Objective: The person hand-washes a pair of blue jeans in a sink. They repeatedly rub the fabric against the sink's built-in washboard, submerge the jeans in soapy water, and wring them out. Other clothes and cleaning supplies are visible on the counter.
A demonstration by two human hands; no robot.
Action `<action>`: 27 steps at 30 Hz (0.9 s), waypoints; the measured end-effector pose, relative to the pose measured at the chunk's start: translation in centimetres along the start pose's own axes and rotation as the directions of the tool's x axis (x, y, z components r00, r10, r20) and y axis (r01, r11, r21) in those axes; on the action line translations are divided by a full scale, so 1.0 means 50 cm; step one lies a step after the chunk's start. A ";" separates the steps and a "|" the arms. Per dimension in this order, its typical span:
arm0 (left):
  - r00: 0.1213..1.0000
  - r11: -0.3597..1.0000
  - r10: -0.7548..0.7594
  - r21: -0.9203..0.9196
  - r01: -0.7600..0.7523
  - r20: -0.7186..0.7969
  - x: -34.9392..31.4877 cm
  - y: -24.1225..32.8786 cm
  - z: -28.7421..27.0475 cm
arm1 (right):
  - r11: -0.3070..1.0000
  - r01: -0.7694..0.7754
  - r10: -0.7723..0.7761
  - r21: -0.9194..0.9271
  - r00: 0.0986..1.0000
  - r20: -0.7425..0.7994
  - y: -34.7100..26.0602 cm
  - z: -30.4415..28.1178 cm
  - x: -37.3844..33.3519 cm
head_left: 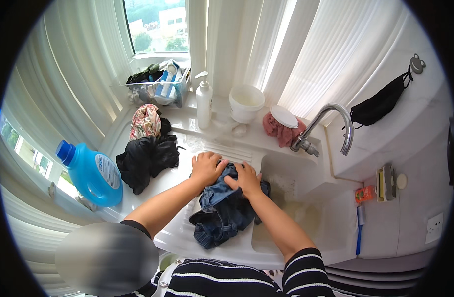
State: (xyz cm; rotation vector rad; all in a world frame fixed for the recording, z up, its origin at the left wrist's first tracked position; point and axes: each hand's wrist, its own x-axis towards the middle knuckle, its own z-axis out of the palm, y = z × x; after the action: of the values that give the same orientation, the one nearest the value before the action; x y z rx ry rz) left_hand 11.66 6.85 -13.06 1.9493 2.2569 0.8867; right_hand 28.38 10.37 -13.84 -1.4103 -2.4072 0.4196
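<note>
A dark blue pair of jeans (222, 215) lies bunched on the ribbed washboard part of the white sink unit, its right side reaching the basin's edge. On its far end presses my left hand (205, 169), fingers stretched out over the denim. Beside it my right hand (246, 179) also rests on the cloth, fingers spread and pointing away from me. Neither hand wraps round the fabric as far as I can see. The basin (306, 173) to the right holds cloudy water.
Left of the jeans are black clothes (147, 161), a floral cloth (145, 121) and a blue detergent bottle (96, 173). Behind stand a clear bin (175, 94), a white pump bottle (204, 104) and a white tub (247, 101). A curved tap (348, 123) overhangs the basin, near a pink cloth (281, 132).
</note>
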 end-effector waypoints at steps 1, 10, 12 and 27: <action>0.977 0.981 -0.026 -0.182 0.065 0.211 -0.028 -0.008 -0.034 | 0.996 0.012 -0.026 0.090 0.987 0.160 -0.020 -0.049 -0.029; 0.934 0.952 0.253 -0.109 -0.287 -0.251 -0.002 -0.025 0.020 | 0.913 0.341 -0.323 0.223 0.939 -0.114 -0.009 -0.014 0.031; 0.952 0.969 0.248 0.045 -0.244 -0.177 0.058 -0.048 0.056 | 0.978 0.170 -0.149 0.122 0.976 -0.160 0.011 0.011 0.075; 0.983 0.972 0.026 -0.225 -0.067 -0.181 0.033 -0.004 0.020 | 0.974 0.027 0.031 0.224 0.967 -0.253 -0.018 -0.006 0.113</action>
State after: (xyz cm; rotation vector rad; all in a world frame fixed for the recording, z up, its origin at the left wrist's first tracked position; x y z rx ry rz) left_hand 11.50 8.74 -13.43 1.8950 2.0861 1.3112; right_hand 25.18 14.93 -12.52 -1.2816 -2.0809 0.4645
